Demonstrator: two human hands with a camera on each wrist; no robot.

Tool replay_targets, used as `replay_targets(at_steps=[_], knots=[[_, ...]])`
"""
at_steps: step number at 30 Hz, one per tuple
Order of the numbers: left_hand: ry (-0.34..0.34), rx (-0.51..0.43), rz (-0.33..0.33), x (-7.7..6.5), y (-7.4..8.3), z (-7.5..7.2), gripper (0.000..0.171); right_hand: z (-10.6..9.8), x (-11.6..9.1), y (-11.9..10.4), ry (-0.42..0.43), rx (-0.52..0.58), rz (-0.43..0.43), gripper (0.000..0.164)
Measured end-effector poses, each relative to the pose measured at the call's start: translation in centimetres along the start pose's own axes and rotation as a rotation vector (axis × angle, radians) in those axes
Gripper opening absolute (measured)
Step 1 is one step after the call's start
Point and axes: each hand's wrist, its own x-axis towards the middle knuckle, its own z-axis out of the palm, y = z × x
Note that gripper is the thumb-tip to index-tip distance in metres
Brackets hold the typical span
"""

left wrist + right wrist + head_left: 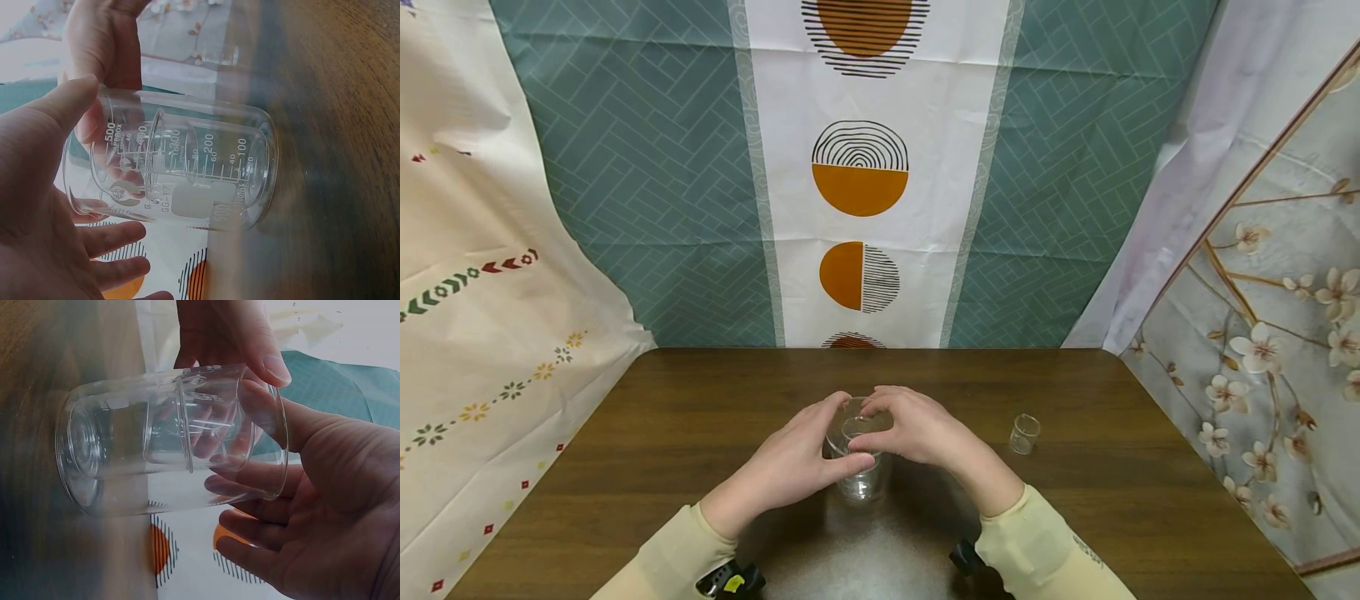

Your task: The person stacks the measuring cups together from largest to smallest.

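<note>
A large clear glass beaker (194, 215) with white graduations stands upright on the table. Nested low inside it is a medium beaker (150, 181), its rim visible through the outer wall. A small beaker (215, 450) sits higher, partly within the medium one. My right hand (917, 427) reaches into the large beaker's mouth from the right and seems to pinch the small beaker near its rim, seen through glass. My left hand (793, 454) holds the large beaker near its rim, thumb in front and index finger behind; the other fingers extend loosely.
Another little glass beaker (1025, 434) stands apart on the right of the brown wooden table (700, 392). Behind the table's far edge hangs a patterned cloth (865, 225). Further cloths hang at both sides.
</note>
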Motion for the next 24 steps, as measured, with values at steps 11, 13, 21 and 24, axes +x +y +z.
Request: replay_targets(at_steps=[11,13,21,24], knots=[[-0.018,-0.014,-0.007,-0.01,-0.07,-0.06,0.085,-0.11,-0.10,-0.09,-0.002,0.003,-0.007,0.043],[-0.019,-0.016,-0.006,-0.01,-0.08,-0.06,0.085,-0.10,-0.10,-0.08,-0.001,0.003,-0.008,0.043],[-0.017,-0.018,-0.003,0.05,-0.06,-0.03,0.081,-0.18,-0.19,-0.08,-0.004,0.000,-0.004,0.046],[-0.017,-0.017,-0.004,0.02,-0.04,-0.04,0.082,-0.19,-0.30,-0.06,-0.006,0.001,-0.004,0.048]])
